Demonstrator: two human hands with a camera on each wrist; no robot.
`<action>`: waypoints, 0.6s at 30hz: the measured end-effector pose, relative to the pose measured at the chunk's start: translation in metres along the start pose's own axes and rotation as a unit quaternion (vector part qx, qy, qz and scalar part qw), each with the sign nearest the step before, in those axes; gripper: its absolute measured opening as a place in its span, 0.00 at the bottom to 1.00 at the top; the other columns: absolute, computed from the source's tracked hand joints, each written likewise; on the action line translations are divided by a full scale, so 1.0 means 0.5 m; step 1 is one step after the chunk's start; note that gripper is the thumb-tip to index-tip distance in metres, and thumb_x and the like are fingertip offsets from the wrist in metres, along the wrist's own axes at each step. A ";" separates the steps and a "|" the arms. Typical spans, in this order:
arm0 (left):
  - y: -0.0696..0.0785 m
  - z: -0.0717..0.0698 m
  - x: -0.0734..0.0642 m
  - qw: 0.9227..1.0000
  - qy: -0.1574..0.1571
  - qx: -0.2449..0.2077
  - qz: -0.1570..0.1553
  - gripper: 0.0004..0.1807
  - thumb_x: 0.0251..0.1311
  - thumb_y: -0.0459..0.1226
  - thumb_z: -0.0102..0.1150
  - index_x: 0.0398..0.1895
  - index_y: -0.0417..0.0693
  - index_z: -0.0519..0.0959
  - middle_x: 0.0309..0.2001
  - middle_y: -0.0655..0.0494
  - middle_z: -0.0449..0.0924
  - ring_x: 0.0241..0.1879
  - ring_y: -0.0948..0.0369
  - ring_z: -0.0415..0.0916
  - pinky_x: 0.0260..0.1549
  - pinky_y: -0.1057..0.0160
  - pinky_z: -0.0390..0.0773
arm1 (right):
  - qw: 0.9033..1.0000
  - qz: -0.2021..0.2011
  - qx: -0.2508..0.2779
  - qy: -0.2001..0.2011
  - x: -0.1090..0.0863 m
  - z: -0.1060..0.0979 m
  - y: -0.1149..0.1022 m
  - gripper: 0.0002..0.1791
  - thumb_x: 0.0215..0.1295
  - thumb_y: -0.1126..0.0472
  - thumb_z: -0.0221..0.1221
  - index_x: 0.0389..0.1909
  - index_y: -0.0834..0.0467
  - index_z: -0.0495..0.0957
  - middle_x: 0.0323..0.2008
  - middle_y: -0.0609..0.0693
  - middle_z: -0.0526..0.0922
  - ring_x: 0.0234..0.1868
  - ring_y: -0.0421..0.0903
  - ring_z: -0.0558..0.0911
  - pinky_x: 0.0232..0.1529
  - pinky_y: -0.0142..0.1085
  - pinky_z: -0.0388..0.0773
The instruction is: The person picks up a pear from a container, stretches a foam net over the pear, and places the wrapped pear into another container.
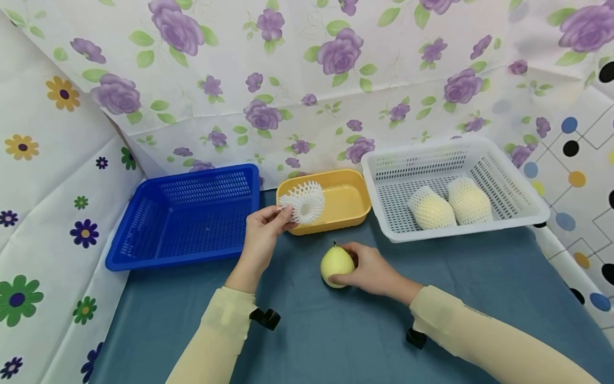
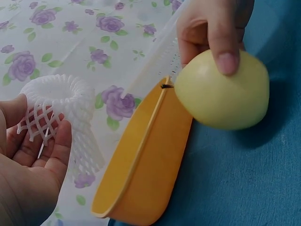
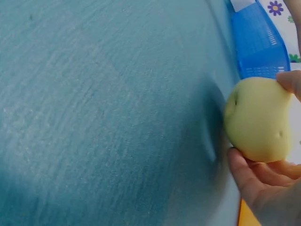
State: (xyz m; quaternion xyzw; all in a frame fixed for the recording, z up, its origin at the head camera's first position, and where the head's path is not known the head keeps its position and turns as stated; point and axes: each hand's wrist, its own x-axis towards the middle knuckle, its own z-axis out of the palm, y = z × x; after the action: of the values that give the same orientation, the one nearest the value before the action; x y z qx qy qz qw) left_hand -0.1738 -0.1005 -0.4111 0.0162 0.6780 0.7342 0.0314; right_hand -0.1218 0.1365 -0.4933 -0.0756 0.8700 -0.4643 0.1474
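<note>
In the head view my left hand (image 1: 265,229) pinches a white foam net sleeve (image 1: 307,202) over the front left of a yellow tray (image 1: 342,200). The left wrist view shows the foam net (image 2: 59,96) between thumb and fingers, its ring-like end facing up. My right hand (image 1: 371,268) grips a bare yellow-green pear (image 1: 336,265), stem up, in front of the yellow tray. From the right wrist, the pear (image 3: 258,120) sits between thumb and fingers, and a shadow falls on the cloth beside it.
A blue basket (image 1: 192,224) stands at the left. In the white basket (image 1: 515,216) at the right lie two pears (image 1: 470,202) in foam nets. Blue-green cloth (image 1: 316,341) covers the table, with flowered sheets (image 1: 268,80) behind and at the sides.
</note>
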 end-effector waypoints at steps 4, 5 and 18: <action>0.000 0.003 -0.001 1.000 0.001 -0.002 0.004 0.18 0.55 0.45 0.64 0.41 0.38 0.81 0.37 0.51 0.82 0.35 0.59 0.82 0.42 0.59 0.83 | 0.999 0.041 -0.015 -0.005 -0.008 -0.009 -0.006 0.43 0.35 0.29 0.68 0.50 0.51 0.71 0.37 0.44 0.80 0.35 0.40 0.78 0.30 0.33 0.77; 0.000 0.003 -0.001 1.000 0.001 -0.002 0.004 0.19 0.55 0.45 0.64 0.41 0.38 0.81 0.37 0.51 0.81 0.35 0.59 0.82 0.42 0.59 0.83 | 0.999 0.049 -0.018 -0.007 -0.010 -0.011 -0.008 0.42 0.35 0.28 0.67 0.48 0.51 0.72 0.36 0.44 0.80 0.33 0.40 0.78 0.29 0.33 0.77; -0.009 0.006 -0.004 1.000 0.008 0.007 -0.015 0.19 0.54 0.46 0.64 0.41 0.40 0.82 0.40 0.49 0.81 0.37 0.57 0.81 0.47 0.53 0.81 | 0.994 0.083 -0.070 -0.013 -0.019 -0.020 -0.014 0.40 0.37 0.25 0.63 0.40 0.56 0.78 0.28 0.46 0.81 0.25 0.43 0.77 0.23 0.34 0.73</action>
State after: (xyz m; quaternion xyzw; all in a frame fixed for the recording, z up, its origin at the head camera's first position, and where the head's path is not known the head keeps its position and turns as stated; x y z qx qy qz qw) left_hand -0.1714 -0.0972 -0.4151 0.0001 0.6833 0.7292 0.0364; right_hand -0.1162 0.1430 -0.4807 -0.0197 0.9017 -0.3872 0.1912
